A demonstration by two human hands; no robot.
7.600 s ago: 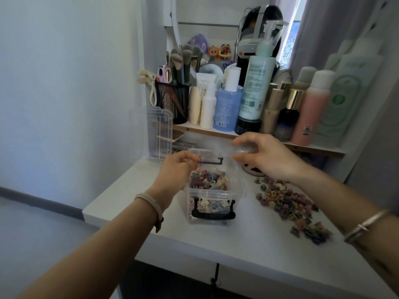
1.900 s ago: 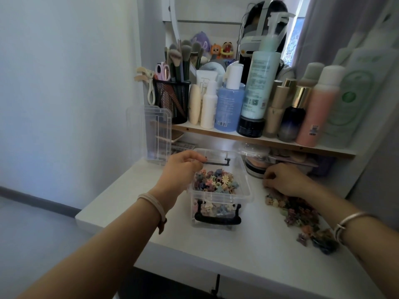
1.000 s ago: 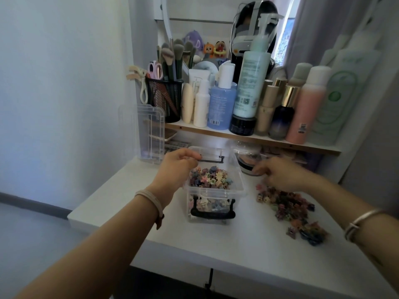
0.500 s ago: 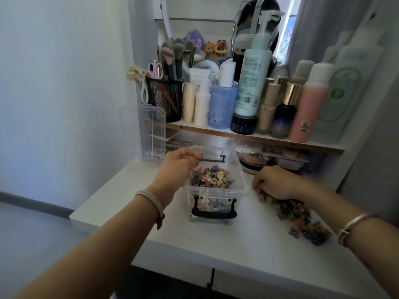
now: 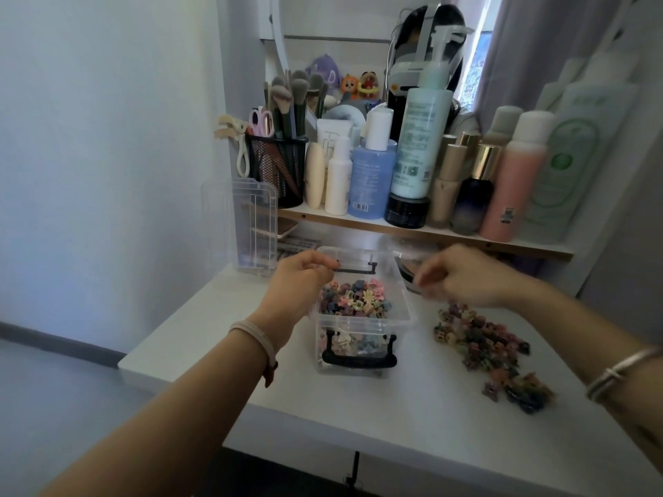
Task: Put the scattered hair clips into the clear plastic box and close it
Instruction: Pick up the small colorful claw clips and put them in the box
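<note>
Left hand: the left hand [image 5: 299, 283] is reaching in from the left of the clear plastic box [image 5: 409, 312], its fingers [image 5: 324, 264] curling over the far-left rim and gripping it.
Right hand: the right hand [image 5: 464, 276] is hovering just right of the box, above the table, knuckles up and fingers curled in; it is blurring, so I cannot tell whether anything is pinched in it.
Wrists: a pale band [image 5: 254, 338] is sitting on the left wrist and a metal bracelet [image 5: 617, 371] on the right.
Box: it is standing open, with a black latch [image 5: 358, 360] hanging on its near wall and another black latch [image 5: 357, 270] on its far wall.
Box contents: small hair clips [image 5: 353, 299] in mixed colours are filling it roughly to the rim.
Loose clips: a scattered pile of clips [image 5: 480, 344] is lying on the table to the right of the box, trailing toward the near right.
Lid: a clear lid [image 5: 256, 227] is standing upright behind and left of the box, leaning by the wall.
Surface: everything is resting on a white table [image 5: 394, 425].
Behind the box: a wooden shelf [image 5: 423, 232] is carrying a row of bottles, among them a blue bottle [image 5: 371, 177], a tall pump bottle [image 5: 419, 138] and a pink bottle [image 5: 513, 181], with a black mesh cup [image 5: 278, 170] of brushes at its left end.
Room: a plain pale wall [image 5: 107, 138] is running along the left of the box.
</note>
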